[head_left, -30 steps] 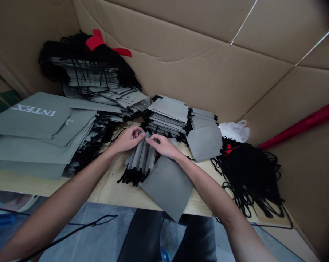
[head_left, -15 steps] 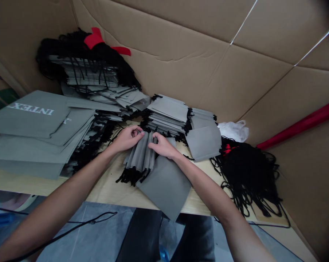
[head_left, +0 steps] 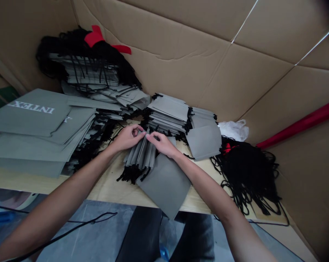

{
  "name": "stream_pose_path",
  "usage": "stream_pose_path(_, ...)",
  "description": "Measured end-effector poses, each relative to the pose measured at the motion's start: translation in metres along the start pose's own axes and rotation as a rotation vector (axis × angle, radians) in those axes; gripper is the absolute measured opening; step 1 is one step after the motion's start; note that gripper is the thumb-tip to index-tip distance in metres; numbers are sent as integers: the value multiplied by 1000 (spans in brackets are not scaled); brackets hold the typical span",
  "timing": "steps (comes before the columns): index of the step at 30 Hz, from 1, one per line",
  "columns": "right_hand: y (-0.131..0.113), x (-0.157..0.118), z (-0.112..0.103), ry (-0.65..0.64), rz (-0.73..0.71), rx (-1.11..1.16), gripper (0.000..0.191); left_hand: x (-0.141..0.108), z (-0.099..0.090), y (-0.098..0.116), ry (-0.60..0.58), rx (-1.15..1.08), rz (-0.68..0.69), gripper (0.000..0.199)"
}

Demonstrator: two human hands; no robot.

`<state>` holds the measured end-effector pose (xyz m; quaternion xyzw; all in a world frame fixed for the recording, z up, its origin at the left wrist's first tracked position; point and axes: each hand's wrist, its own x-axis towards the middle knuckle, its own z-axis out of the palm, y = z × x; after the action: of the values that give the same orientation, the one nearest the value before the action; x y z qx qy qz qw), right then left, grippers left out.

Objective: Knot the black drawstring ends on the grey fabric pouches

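A bundle of grey drawstring pouches (head_left: 139, 154) stands on edge on the table in front of me, black cord ends bunched at its near side. My left hand (head_left: 130, 137) is closed, thumb and forefinger pinching the top edges of the bundle. From the other side, my right hand (head_left: 162, 142) pinches the same edges, its fingertips almost touching the left ones. Under my right forearm a flat grey pouch (head_left: 167, 185) overhangs the table's front edge.
Large grey bags printed INTEX (head_left: 35, 112) are piled at left. Behind stand a stack of grey pouches (head_left: 168, 109) and a corded heap with a red strip (head_left: 94, 36). Black cords (head_left: 249, 174) and a white plastic bag (head_left: 234, 130) lie at right. Cardboard walls (head_left: 180, 47) enclose the table.
My right hand has moved left along the bundle's top, bringing its fingertips to my left hand's. The pouch edges between them are pressed closer together. My left hand has barely moved.
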<state>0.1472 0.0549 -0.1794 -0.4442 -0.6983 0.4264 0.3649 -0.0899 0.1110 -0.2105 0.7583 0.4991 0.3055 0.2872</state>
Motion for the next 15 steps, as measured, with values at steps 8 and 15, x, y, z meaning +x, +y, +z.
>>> stream_pose_path(8,6,2,1,-12,-1,33,38,-3,-1,3,-6,27,22,42)
stream_pose_path(15,18,2,0,79,54,3,52,2,0,-4,-5,-39,15,41)
